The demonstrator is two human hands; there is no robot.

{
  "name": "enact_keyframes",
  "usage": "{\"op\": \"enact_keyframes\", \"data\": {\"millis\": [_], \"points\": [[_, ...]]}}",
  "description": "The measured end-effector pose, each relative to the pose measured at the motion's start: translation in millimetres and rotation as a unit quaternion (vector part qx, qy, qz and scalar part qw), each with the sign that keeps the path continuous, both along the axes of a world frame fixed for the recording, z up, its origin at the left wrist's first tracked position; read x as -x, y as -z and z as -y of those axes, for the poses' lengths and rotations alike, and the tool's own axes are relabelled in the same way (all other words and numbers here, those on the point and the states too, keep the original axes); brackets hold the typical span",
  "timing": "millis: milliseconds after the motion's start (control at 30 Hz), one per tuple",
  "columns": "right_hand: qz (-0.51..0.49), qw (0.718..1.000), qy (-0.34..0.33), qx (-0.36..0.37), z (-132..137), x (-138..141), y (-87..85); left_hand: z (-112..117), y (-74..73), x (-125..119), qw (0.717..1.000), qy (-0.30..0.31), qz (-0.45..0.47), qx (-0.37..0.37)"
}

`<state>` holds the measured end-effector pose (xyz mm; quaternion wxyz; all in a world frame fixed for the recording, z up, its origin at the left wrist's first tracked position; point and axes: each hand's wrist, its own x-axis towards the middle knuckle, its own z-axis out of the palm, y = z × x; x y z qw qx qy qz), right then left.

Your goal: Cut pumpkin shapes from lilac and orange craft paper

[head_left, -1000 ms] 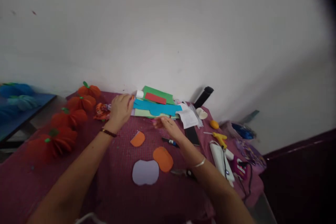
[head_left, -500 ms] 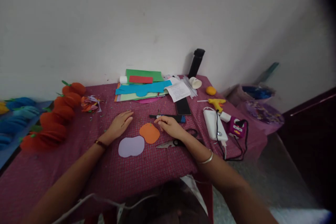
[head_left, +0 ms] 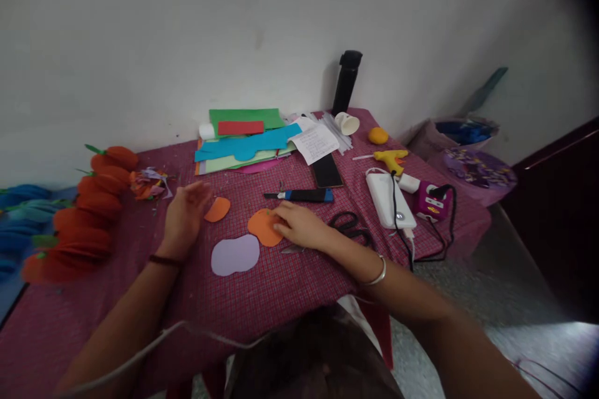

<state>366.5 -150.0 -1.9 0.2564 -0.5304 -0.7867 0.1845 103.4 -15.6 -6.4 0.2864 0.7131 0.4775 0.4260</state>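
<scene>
My left hand is slightly blurred and lifted at the left, its fingers stretched apart with nothing seen in them. Just right of it lies a small rounded orange piece. An orange pumpkin-shaped cutout with a tiny green top lies flat on the checked cloth. My right hand has its thumb and bent fingers at the cutout's right edge. Below, apart from both hands, is a lavender double-lobed cutout. Scissors lie partly under my right wrist, and a utility knife rests beyond my right hand.
Orange pumpkin-like decorations line the left side beside scraps. Coloured sheets, a phone and a black bottle stand farther back. A yellow glue gun, white power bank and purple adapter are at the right.
My left hand has drawn back left and lifted, and the small orange piece now shows beside it. My right hand's fingers have come onto the pumpkin cutout's edge. The view has shifted slightly.
</scene>
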Motion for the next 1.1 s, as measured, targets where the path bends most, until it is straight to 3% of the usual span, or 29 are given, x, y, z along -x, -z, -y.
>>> {"op": "enact_keyframes", "data": {"millis": [67, 133, 233, 333, 400, 533, 633, 800, 900, 1000, 1100], "points": [[0.015, 1.000, 0.021, 0.000, 0, 1, 0.1, 1, -5.8, 3, 0.993, -0.015, 0.106, 0.050], [0.037, 0.999, 0.032, 0.006, -1, 2, -3.0, 6, -9.1, 5, 0.982, -0.003, 0.152, 0.116], [0.084, 0.996, 0.036, 0.015, -8, 3, -10.9, 19, -9.2, 1, 0.987, 0.058, 0.053, 0.142], [0.129, 0.991, 0.030, 0.011, -18, 7, -16.8, 33, -4.9, -6, 0.990, 0.100, -0.048, 0.082], [0.158, 0.987, 0.018, 0.001, -25, 11, -17.7, 38, -1.3, -7, 0.991, 0.104, -0.047, 0.072], [0.198, 0.980, 0.030, -0.004, -37, 21, -13.1, 33, 3.2, 7, 0.992, -0.002, 0.097, 0.081], [0.201, 0.978, 0.049, -0.006, -42, 26, -6.7, 21, 7.1, 26, 0.987, -0.080, 0.129, 0.058], [0.177, 0.982, 0.069, -0.010, -46, 26, 2.0, 8, 19.8, 36, 0.991, -0.111, 0.056, 0.055], [0.131, 0.988, 0.081, -0.015, -46, 22, 1.3, 14, 17.5, 27, 0.991, -0.124, -0.039, -0.012], [0.078, 0.993, 0.089, -0.021, -45, 19, -2.0, 30, 6.4, 11, 0.989, -0.084, -0.087, -0.085], [0.004, 0.996, 0.081, -0.024, -45, 17, -4.4, 47, -2.3, -11, 0.992, 0.013, -0.099, -0.078]]}}
